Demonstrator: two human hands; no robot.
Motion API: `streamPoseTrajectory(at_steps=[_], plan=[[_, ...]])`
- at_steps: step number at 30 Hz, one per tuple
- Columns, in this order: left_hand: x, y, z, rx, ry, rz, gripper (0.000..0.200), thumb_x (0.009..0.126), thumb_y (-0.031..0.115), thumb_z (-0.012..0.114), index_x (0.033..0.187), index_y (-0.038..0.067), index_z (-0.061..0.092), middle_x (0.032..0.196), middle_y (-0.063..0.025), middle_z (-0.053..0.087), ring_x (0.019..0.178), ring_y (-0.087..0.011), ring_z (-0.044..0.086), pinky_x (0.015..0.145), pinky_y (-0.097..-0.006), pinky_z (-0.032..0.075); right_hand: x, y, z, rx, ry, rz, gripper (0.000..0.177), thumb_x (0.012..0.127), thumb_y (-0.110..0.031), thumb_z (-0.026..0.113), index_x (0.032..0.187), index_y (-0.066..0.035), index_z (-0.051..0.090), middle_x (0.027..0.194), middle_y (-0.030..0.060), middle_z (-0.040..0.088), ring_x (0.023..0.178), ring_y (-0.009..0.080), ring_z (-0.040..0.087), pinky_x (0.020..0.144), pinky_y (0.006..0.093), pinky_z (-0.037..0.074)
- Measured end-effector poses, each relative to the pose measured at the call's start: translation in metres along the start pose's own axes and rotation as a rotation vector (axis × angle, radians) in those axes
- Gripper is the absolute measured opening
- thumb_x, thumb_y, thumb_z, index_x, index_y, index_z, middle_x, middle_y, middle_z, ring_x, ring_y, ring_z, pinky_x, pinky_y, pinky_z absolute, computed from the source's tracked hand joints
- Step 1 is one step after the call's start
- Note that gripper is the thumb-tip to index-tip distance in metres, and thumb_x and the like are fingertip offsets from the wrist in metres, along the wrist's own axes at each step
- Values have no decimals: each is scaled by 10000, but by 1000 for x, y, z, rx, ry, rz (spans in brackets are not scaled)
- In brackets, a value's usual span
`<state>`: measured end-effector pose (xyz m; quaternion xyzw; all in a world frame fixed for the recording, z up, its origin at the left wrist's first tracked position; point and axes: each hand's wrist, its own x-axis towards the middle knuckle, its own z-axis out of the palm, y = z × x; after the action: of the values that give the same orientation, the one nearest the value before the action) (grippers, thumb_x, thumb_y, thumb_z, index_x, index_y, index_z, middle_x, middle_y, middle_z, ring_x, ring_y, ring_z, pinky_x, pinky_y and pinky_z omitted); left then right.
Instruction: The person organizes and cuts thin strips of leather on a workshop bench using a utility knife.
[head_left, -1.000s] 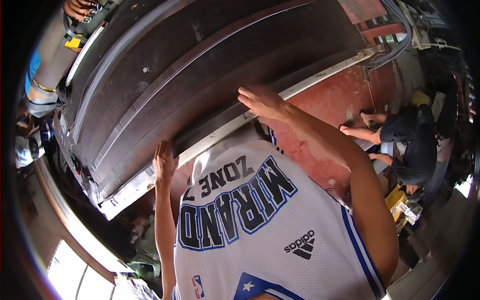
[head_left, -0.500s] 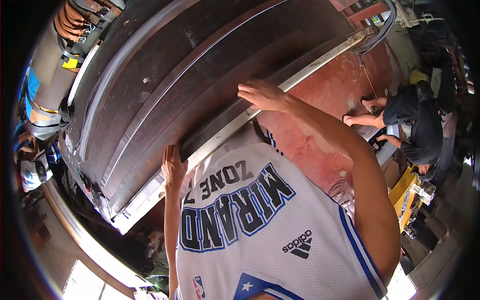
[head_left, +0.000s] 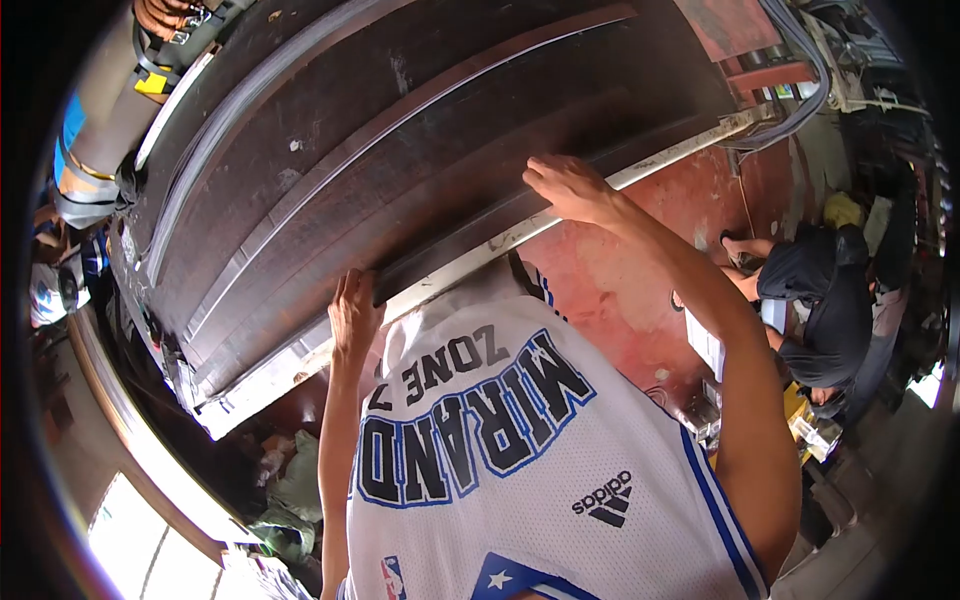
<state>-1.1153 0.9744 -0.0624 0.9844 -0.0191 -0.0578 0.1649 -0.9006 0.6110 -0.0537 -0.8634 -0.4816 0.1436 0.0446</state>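
A long dark leather-like strip lies along the near edge of the dark worktable. At the strip's left end is my left hand, its fingers bent over the end and the thumb side against it. My right hand is farther right on the same strip, with fingers curled down on it and the fingertips partly hidden. Beyond them another dark strip with a pale edge stretches across the tabletop. A bundle of thin grey strips curves along the far left side.
The table has a pale metal front edge. Brown belts hang at upper left. Grey cables loop at the table's right end. A person in dark clothes sits bent over at right, beyond the red floor.
My right hand has shifted right along the strip; my left hand remains at its end. The view has turned slightly, and the seated person appears lower and more bent over.
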Motion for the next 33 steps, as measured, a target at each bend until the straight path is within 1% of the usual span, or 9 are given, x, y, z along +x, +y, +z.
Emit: streamPoseTrajectory(at_steps=[4, 6, 9, 10, 14, 17, 21, 24, 33], plan=[[-4, -4, -6, 24, -4, -34, 572, 543, 72, 891, 1052, 56, 632, 1012, -108, 602, 964, -319, 627, 768, -425, 561, 0, -7, -5, -23, 29, -60, 432, 651, -115, 822, 1008, -40, 590, 1081, 116, 585, 1008, 271, 640, 855, 395, 546], [-3, -4, -8, 9, -13, -63, 576, 541, 73, 890, 1055, 46, 630, 1013, -109, 602, 959, -319, 627, 770, -421, 557, -5, -4, -6, 156, 67, -49, 489, 644, -66, 834, 1062, -38, 583, 1099, 103, 558, 1038, 299, 606, 870, 414, 527], [-9, -9, -9, 5, 47, -11, 605, 543, 75, 888, 1079, 21, 612, 1035, -113, 599, 955, -319, 621, 800, -410, 549, -19, 10, -17, 90, 55, 29, 514, 674, -12, 777, 1147, -28, 578, 1115, 100, 555, 1045, 323, 595, 894, 425, 520], [-10, -10, -8, 3, 49, -38, 605, 543, 75, 888, 1079, 21, 612, 1035, -113, 599, 955, -319, 621, 800, -410, 549, -24, 16, -23, 40, 83, 37, 316, 744, 30, 648, 1048, -34, 591, 1106, 108, 566, 1030, 310, 612, 853, 429, 536], [-15, -8, -13, 11, 37, -61, 616, 551, 101, 884, 1097, 44, 605, 1069, -106, 590, 983, -307, 613, 813, -410, 548, -40, 35, -36, 87, -7, 65, 427, 703, 45, 677, 1112, -36, 589, 1130, 118, 573, 1067, 326, 605, 876, 433, 533], [-21, -13, -11, 47, 15, -68, 428, 657, 134, 801, 1035, 57, 615, 1060, -109, 598, 985, -303, 617, 806, -431, 547, -38, 35, -34, 81, -18, 26, 556, 632, -10, 795, 1141, -41, 573, 1163, 120, 574, 1103, 346, 581, 916, 440, 508], [-32, -14, -4, 30, 67, -119, 158, 789, 111, 640, 939, 60, 639, 1040, -110, 600, 975, -289, 619, 776, -435, 539, -37, 25, -39, 82, -60, 29, 577, 636, -21, 825, 1155, -42, 573, 1230, 134, 567, 1157, 366, 567, 936, 456, 495], [-37, -12, -13, 48, 7, -99, 307, 730, 115, 682, 1027, 47, 647, 1030, -121, 581, 991, -292, 613, 818, -414, 532, -36, 22, -48, 135, -129, 52, 633, 642, 23, 809, 1215, -45, 550, 1246, 145, 555, 1173, 389, 551, 959, 462, 483], [-36, -7, 1, -2, 178, -60, 170, 763, 95, 660, 923, 43, 632, 943, -99, 575, 915, -273, 628, 710, -392, 561, -48, 22, -56, 15, -144, 161, 578, 656, 38, 785, 1205, -28, 616, 1152, 110, 598, 1100, 341, 598, 931, 442, 507]])
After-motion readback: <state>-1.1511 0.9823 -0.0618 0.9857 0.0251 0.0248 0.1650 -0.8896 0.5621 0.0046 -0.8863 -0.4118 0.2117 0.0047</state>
